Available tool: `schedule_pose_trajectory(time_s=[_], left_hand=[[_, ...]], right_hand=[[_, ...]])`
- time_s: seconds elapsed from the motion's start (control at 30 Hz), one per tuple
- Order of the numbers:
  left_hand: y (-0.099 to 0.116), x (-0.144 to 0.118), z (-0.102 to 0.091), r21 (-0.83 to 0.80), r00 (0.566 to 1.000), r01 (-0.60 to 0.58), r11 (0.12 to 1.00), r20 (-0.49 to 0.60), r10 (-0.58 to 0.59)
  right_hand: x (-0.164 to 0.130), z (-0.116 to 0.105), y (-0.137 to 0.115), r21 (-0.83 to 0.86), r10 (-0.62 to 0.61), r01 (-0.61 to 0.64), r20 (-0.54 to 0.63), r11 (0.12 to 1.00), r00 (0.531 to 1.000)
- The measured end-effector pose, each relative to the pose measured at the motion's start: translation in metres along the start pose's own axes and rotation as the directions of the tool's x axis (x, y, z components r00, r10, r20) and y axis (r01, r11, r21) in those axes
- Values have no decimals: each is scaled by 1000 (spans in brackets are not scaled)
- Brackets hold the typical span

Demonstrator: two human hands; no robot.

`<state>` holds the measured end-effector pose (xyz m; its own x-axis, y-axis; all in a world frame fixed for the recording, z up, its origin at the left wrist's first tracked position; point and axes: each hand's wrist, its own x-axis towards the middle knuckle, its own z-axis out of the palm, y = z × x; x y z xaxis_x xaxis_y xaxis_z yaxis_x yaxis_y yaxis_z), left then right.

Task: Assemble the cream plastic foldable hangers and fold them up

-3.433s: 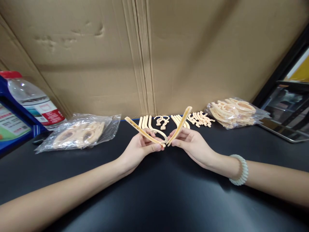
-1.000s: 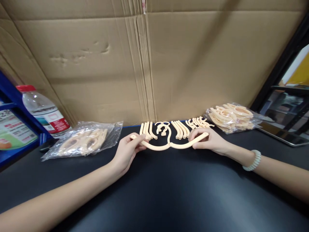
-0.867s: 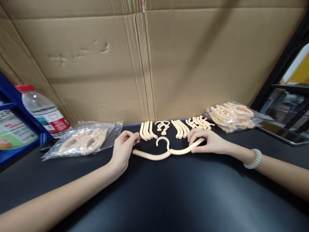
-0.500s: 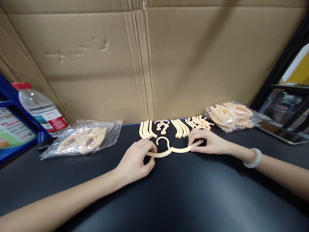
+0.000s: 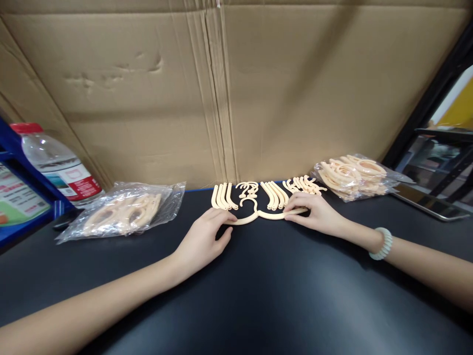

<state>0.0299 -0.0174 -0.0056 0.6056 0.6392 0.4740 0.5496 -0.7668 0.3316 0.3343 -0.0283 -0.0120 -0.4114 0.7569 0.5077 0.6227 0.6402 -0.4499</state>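
Note:
A cream plastic clothes hanger (image 5: 272, 216), made of two curved arms and a hook, spans the gap between my hands just above or on the black table; I cannot tell which. My left hand (image 5: 201, 236) pinches the end of its left arm between thumb and fingers. On the other end, my right hand (image 5: 316, 213) is closed round the right arm, hiding part of it. The hook points away from me, close to a small pile of loose hooks (image 5: 248, 187). Beside that pile lie a left row of curved arms (image 5: 222, 196) and a right row of curved arms (image 5: 274, 195).
Small cream pieces (image 5: 303, 185) lie behind my right hand. Clear bags of hanger parts sit at left (image 5: 123, 214) and right (image 5: 353, 177). A phone (image 5: 430, 203) lies far right. A water bottle (image 5: 62, 165) stands left by a blue rack (image 5: 25, 182). Cardboard (image 5: 148, 98) walls the back.
Both hands have shifted the hanger slightly away from me, so its hook is now nearer the loose hooks. Each hand keeps its hold. The view has shifted a little.

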Motion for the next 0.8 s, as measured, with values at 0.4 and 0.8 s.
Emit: schedule_pose_trajectory(time_s=[0.4,0.8], left_hand=[[-4,5,-11,-32,982,187,982,31,-186],[-27,15,-17,-228,957,289,930,91,-275]], right_hand=[[-2,-2,-2,-56,-60,62,48,997,997],[-2,-5,6,-108,-12,18,54,994,998]])
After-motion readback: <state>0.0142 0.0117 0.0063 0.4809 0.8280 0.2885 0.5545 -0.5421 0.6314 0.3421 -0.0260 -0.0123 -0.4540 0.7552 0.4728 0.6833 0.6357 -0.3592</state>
